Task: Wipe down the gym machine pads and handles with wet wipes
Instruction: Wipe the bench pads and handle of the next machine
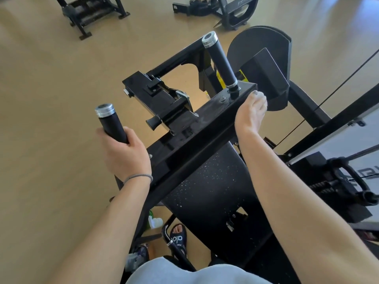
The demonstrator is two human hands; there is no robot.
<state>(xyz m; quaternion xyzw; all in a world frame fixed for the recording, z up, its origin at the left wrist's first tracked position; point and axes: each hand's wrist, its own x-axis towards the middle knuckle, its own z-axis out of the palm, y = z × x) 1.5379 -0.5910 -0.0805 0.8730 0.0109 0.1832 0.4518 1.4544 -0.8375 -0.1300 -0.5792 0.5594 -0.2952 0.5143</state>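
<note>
Left hand point(125, 152): fingers curled in a full grip, forearm extended forward, thin band on the wrist. Right hand point(251, 114): reached farther forward, palm down, fingers together and bent over, forearm extended straight.

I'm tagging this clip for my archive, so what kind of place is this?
Most likely a gym: a black steel exercise machine with two black foam-grip handles, a weight stack with steel cables, and more black machines on the tan floor.
</note>
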